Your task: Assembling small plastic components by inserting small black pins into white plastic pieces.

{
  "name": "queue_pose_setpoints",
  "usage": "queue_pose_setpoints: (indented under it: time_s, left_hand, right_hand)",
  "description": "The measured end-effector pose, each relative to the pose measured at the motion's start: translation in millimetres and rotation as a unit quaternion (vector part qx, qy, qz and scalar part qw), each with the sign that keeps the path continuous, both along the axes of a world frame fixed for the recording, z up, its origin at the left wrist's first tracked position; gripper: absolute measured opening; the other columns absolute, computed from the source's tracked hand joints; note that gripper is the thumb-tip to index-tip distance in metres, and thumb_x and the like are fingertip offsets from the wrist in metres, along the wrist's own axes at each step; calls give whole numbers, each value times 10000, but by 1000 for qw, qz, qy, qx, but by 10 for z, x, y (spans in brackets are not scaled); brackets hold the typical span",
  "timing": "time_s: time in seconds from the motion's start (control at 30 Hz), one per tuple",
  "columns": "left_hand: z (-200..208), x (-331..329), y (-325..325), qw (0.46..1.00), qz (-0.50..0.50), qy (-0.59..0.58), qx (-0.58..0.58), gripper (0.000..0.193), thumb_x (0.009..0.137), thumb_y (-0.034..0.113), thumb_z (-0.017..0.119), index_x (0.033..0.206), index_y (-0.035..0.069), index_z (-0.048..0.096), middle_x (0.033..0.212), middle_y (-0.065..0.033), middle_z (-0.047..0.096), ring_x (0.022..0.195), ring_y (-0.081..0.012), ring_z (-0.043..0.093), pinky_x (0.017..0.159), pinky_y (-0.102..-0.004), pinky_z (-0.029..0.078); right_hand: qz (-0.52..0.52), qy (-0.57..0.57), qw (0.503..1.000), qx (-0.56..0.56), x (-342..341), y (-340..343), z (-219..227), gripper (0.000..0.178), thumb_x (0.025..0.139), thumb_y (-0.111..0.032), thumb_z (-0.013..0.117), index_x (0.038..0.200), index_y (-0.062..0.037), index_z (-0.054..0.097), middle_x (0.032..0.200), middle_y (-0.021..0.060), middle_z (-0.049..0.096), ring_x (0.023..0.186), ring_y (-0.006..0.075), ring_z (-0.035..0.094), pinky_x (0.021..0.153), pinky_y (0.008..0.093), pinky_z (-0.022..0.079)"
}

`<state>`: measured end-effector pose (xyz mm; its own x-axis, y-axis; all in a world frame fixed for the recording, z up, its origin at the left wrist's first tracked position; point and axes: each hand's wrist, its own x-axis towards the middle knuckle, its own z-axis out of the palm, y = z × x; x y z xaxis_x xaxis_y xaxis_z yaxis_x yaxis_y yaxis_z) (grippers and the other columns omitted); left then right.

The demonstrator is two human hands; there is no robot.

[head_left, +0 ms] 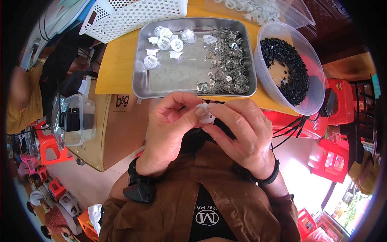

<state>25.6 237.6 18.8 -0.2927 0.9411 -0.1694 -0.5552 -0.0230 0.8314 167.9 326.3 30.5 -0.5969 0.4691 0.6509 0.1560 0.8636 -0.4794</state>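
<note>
Both hands meet close to my chest, just below the table's front edge. My left hand [171, 129] and my right hand [242, 131] pinch one small white plastic cap [206, 114] between thumbs and fingertips. Beyond them a metal tray [141, 72] rests on the yellow table; it holds several white plastic caps [165, 42] at its far left and a heap of small metal clips [227, 60] on its right side. To the tray's right stands a clear plastic bowl [266, 80] with a ring of small black parts [292, 68].
A white perforated basket [129, 16] and a clear tub of white parts [262, 10] stand at the table's far side. A cardboard box [115, 133] with a clear lidded container [76, 121] on it sits at my left. Red plastic stools [334, 157] stand on the floor right.
</note>
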Motion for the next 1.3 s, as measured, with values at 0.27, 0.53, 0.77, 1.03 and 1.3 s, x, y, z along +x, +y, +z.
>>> queue_pose_setpoints:
  time_s: [0.27, 0.53, 0.77, 1.03, 1.3]
  left_hand:
    - [66, -9, -7, 999, -21, 39, -15, 313, 844, 69, 632, 1129, -15, 531, 1024, -109, 608, 895, -163, 606, 737, -289, 533]
    - [-25, -114, -69, 994, -93, -14, 47, 354, 824, -2, 641, 1163, -28, 543, 1048, -103, 607, 938, -149, 588, 787, -271, 515]
    - [-105, -2, -43, 994, -39, 21, 104, 346, 800, -63, 639, 1135, -57, 551, 1069, -109, 594, 974, -169, 587, 882, -296, 493]
    - [-113, 8, -44, 987, -15, 105, 125, 317, 800, -77, 632, 1109, -57, 566, 1084, -126, 584, 1009, -189, 586, 903, -308, 486]
    - [-88, 37, -51, 986, 66, 116, 101, 295, 801, -84, 631, 1087, -59, 565, 1101, -146, 587, 989, -207, 601, 860, -319, 517]
  right_hand:
    - [3, -12, 997, 78, 41, 60, -65, 392, 598, -103, 782, 960, -72, 636, 810, 33, 555, 657, 186, 565, 516, 279, 465]
    - [46, -7, 999, 5, 43, 56, 16, 414, 567, -112, 820, 920, -51, 612, 799, 61, 577, 673, 214, 582, 531, 313, 468]
    - [50, -62, 997, 10, 66, 30, 61, 363, 625, -61, 745, 949, -41, 582, 784, 53, 535, 655, 206, 555, 522, 300, 458]
    - [11, -82, 992, 93, 66, -18, -1, 309, 654, -67, 666, 950, -29, 588, 732, 31, 464, 606, 160, 507, 465, 263, 417]
    - [-28, -154, 959, 236, 80, 27, -22, 444, 653, -116, 596, 1093, -70, 622, 761, 20, 481, 600, 149, 498, 484, 248, 424]
